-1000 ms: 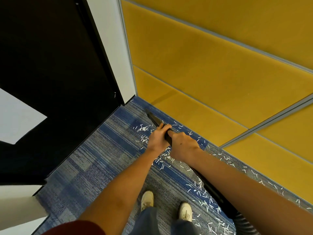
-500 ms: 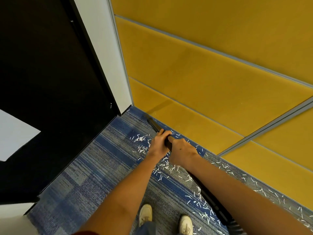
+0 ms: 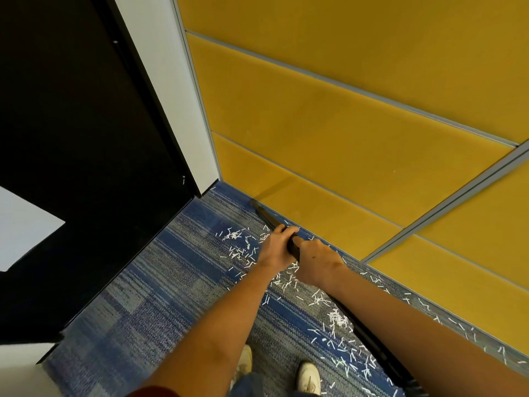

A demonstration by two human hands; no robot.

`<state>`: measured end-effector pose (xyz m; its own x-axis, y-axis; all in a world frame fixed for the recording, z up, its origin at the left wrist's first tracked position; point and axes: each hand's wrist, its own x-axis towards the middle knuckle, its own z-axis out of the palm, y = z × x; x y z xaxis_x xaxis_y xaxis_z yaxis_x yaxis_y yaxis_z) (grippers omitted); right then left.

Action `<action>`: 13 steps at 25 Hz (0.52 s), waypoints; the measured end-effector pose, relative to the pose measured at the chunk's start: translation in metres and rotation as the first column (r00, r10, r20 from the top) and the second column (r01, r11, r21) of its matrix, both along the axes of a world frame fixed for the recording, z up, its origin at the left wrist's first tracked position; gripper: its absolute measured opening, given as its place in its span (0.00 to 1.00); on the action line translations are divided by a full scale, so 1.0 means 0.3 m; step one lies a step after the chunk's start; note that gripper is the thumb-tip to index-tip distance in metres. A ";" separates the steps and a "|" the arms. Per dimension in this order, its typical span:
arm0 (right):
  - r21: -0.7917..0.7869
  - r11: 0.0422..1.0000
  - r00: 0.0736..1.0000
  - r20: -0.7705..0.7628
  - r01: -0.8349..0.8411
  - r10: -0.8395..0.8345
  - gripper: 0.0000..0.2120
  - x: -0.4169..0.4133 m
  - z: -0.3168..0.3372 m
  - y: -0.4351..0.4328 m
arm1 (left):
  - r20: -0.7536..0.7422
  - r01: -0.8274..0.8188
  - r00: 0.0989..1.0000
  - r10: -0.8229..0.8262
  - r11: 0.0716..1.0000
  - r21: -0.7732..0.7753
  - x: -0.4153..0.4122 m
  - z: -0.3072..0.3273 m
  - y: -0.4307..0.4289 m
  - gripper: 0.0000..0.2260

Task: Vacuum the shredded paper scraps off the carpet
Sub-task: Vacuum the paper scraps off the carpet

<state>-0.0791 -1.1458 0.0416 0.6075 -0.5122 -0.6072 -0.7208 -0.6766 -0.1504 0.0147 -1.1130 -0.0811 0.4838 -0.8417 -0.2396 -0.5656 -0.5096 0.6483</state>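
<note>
Scene: A person stands on blue-grey carpet [image 3: 160,296] in a corner, working a black vacuum tube [image 3: 267,216] along the foot of a yellow wall [image 3: 343,133].
Grip: The left hand [image 3: 276,247] and right hand [image 3: 317,262] are both clamped round the tube at centre frame, left ahead of right and nearly touching.
Just changed: Very little in the past second. The hold is the same and the tube tip still lies against the wall base, pointing to the corner. Only the view has tilted up.
Paper scraps: The white paper scraps [image 3: 233,234] remain in a clump just left of the hands, with more strewn below the forearms and along the wall toward lower right.
Meaning: The clumps look no thinner, so most of the job appears still ahead.
Hose: The tube's black hose [image 3: 375,348] trails to the lower right, under the right forearm.
Around: A black door [image 3: 71,138] and a white post [image 3: 171,96] fill the upper left. White shoes [image 3: 307,373] show at the bottom edge.
In the way: The forearms hide some scraps. The wall and door edge box in the tip, and the feet and hose sit among the litter.
</note>
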 end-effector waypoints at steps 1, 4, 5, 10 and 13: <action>0.002 1.000 1.000 0.005 -0.020 0.020 0.22 -0.017 0.005 0.000 | 0.022 0.001 1.000 -0.002 0.999 0.036 -0.011 0.008 0.001 0.21; 0.010 0.998 0.998 0.027 -0.066 0.065 0.23 -0.050 0.011 0.005 | 0.058 -0.001 0.998 -0.003 0.998 0.061 -0.036 0.025 0.012 0.20; 0.007 0.997 0.997 0.037 -0.074 0.074 0.23 -0.055 0.012 0.002 | 0.065 -0.022 0.998 0.019 0.999 0.049 -0.038 0.029 0.016 0.19; 0.015 0.996 0.990 0.108 -0.093 0.091 0.27 0.007 0.002 0.015 | 0.049 -0.094 0.994 0.095 0.995 -0.016 0.032 0.026 0.048 0.18; 0.022 0.995 0.986 0.140 -0.100 0.096 0.32 0.130 -0.019 0.034 | 0.043 -0.106 0.993 0.106 0.994 -0.006 0.165 0.032 0.074 0.19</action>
<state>-0.0400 -1.1356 0.0358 0.7328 -0.4299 -0.5273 -0.6224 -0.7367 -0.2643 0.0642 -1.0908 -0.0715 0.5803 -0.7858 -0.2138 -0.5357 -0.5661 0.6266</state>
